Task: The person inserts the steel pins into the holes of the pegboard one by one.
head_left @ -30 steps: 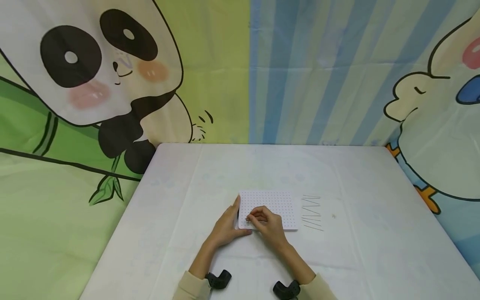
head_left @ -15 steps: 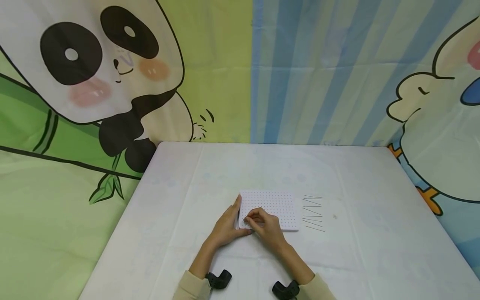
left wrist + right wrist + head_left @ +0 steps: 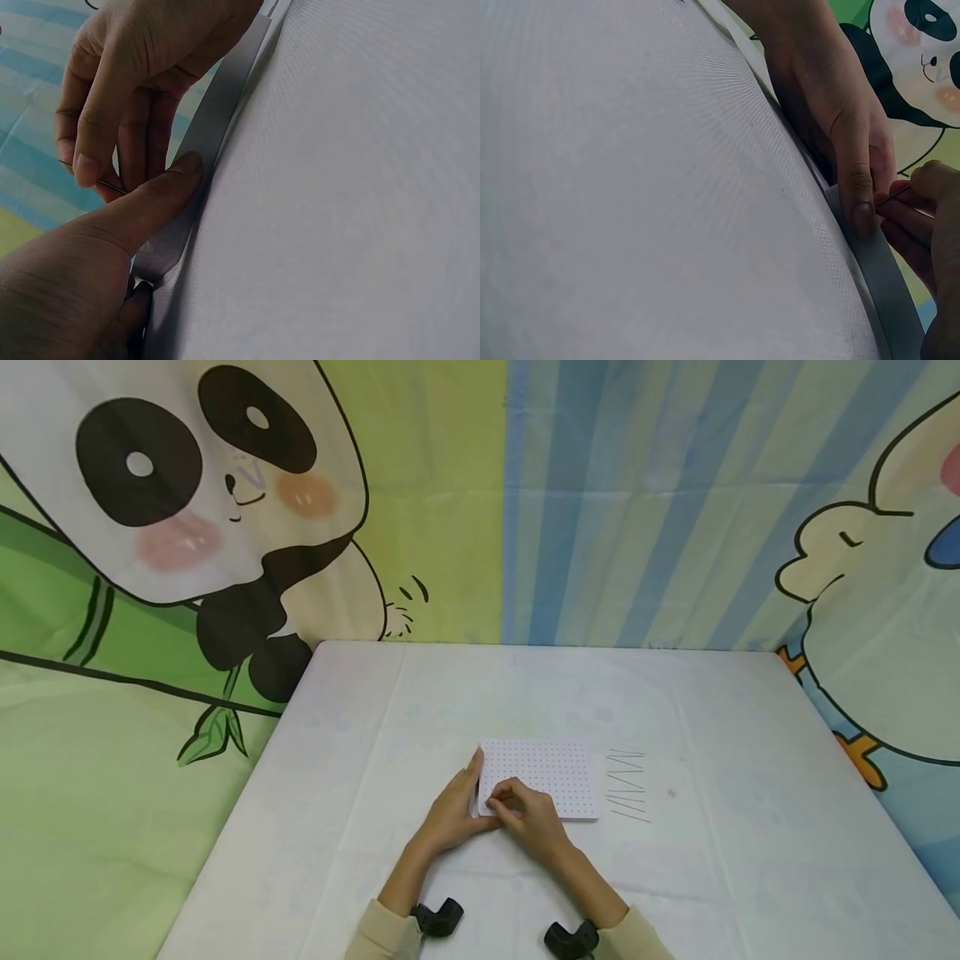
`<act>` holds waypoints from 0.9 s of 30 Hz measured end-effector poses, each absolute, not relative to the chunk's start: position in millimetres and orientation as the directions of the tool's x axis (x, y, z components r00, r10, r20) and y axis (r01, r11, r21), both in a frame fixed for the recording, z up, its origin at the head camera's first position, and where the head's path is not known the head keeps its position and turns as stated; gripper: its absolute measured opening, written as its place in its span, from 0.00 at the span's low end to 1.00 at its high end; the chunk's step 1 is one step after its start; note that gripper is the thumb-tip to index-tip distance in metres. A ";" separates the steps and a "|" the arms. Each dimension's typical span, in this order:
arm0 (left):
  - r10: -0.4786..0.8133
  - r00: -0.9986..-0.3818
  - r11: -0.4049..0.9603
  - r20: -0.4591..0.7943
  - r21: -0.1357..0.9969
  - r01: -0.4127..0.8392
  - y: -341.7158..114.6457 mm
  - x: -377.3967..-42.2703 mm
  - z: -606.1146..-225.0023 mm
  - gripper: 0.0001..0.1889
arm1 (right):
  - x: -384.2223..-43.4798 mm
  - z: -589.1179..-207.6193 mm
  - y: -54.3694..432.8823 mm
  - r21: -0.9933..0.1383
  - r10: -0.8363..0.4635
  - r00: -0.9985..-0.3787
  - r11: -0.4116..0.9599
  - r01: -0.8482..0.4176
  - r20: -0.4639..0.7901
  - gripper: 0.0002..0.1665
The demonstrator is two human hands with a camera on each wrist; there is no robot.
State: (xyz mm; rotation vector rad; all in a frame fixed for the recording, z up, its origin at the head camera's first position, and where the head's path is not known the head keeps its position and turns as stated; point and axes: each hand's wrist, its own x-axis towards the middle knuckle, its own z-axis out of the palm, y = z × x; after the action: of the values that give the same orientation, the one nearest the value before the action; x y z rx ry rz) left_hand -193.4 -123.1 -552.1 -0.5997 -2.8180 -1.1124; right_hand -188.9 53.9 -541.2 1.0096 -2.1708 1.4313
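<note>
A white board with rows of small holes lies on the white-covered table. My left hand holds its front left corner, fingers along the left side and thumb against the front edge. Over that corner, my right hand pinches a thin needle-like rod between thumb and forefinger. In the right wrist view the rod slants close to the left thumb. Its lower tip is hidden behind the left thumb in the left wrist view.
Several thin rods lie in a loose column just right of the board. Black wrist devices sit at both sleeves. A cartoon curtain hangs behind the table's far edge.
The right hand has shifted slightly left and toward the board's front left corner, still pinching the rod. The left hand keeps its place on the board.
</note>
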 end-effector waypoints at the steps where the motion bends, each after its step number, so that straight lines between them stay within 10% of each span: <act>1: 0.336 -0.923 0.668 0.189 0.643 0.375 -123.4 -193.5 -552.1 0.59 | -189.4 -541.8 53.8 -0.649 -0.369 -0.684 0.236 -0.723 0.628 0.12; 27: 0.339 -0.916 0.654 0.213 0.647 0.392 -122.4 -192.3 -549.7 0.58 | -183.5 -539.4 59.8 -0.685 -0.332 -0.725 0.248 -0.685 0.604 0.12</act>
State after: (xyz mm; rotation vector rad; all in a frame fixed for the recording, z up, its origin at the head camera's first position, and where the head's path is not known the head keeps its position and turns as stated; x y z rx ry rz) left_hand -192.3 -122.4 -549.7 -0.6180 -2.7904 -1.1174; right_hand -183.5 59.8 -539.4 0.9361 -2.1912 1.4684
